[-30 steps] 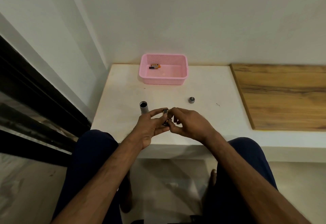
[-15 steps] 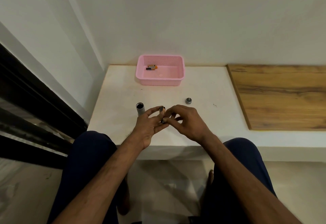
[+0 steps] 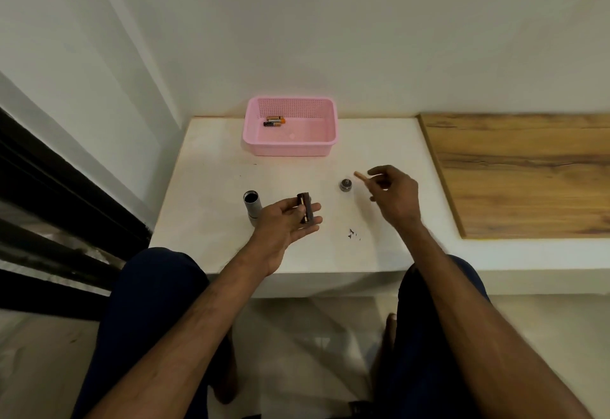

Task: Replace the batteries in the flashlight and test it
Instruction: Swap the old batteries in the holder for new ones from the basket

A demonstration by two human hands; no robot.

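My left hand (image 3: 286,223) holds a dark battery holder (image 3: 304,207) between thumb and fingers, above the white table's front part. My right hand (image 3: 394,195) has drawn away to the right and pinches a small battery (image 3: 360,176) with an orange tip pointing left. The silver flashlight body (image 3: 252,206) stands upright, its open end up, just left of my left hand. Its round tail cap (image 3: 345,185) lies on the table close to the battery in my right hand. Two more batteries (image 3: 274,121) rest in the pink basket (image 3: 290,147).
The white table (image 3: 211,171) meets a wall behind and on the left. A wooden board (image 3: 528,174) covers the surface to the right. Small dark specks (image 3: 353,233) lie near the table's front edge. My knees sit below that edge.
My hands were together on the battery holder. Now my right hand has pulled away up and to the right with a battery in it, while my left keeps the holder.
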